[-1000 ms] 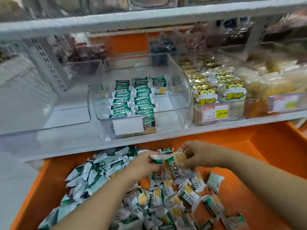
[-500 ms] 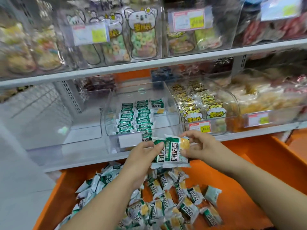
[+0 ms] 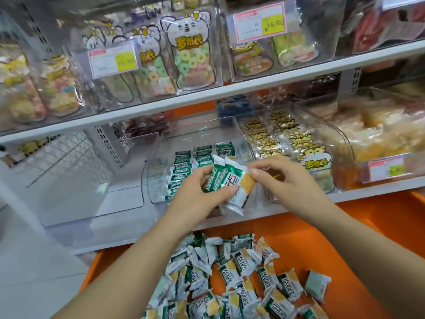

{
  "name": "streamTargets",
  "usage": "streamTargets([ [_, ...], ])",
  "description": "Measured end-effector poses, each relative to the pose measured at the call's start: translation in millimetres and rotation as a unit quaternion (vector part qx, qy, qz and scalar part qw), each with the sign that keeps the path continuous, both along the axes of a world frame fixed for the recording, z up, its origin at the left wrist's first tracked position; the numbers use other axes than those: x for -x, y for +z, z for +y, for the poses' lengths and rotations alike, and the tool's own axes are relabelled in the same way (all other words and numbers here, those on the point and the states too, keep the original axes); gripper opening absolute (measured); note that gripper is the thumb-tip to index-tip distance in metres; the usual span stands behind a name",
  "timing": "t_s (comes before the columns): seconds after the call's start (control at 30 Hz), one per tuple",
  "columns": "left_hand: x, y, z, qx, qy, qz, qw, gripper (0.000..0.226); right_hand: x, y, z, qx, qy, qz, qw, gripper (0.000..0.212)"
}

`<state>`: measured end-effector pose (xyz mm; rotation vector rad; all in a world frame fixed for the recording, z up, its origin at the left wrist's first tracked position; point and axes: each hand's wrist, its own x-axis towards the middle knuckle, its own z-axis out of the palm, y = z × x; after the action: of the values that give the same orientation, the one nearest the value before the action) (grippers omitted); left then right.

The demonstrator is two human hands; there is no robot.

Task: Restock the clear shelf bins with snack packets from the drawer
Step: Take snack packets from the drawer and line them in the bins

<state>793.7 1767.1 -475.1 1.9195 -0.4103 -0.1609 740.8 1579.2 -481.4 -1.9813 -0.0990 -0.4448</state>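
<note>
Both hands hold a small stack of green-and-white plastic snack packets [image 3: 226, 183] just in front of the clear plastic shelf bin [image 3: 202, 132], above the orange drawer [image 3: 345, 238]. The left hand [image 3: 200, 194] curls fingers and thumb round the stack; the right hand [image 3: 292, 180] pinches its yellow end.

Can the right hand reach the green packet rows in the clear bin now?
Probably yes: the clear bin is open on top and the right hand, pinching a packet, hovers over its front.
</note>
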Motion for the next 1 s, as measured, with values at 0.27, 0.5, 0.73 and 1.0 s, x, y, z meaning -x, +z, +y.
streamTargets([
  [0.27, -85.1, 7.2, -16.6, -0.065, 0.082, -0.094, 0.99, 0.06, -44.1, -25.1, -27.2, 0.416, -0.043, 0.038, 0.908, 0.053],
  [0.5, -145.6, 0.9, -56.2, -0.095, 0.115, -0.094, 0.984, 0.06, -50.2, -26.4, -37.5, 0.401, 0.001, 0.038, 0.915, 0.054],
  [0.73, -174.8, -29.5, -64.9, -0.186, 0.062, -0.081, 0.977, 0.08, -52.4, -29.3, -40.9, 0.366, 0.004, 0.023, 0.93, 0.048],
  [1.0, -188.7, -35.2, -64.0, -0.32, -0.01, -0.155, 0.935, 0.072, -54.1, -32.6, -40.7, 0.349, 0.002, 0.011, 0.937, 0.048],
])
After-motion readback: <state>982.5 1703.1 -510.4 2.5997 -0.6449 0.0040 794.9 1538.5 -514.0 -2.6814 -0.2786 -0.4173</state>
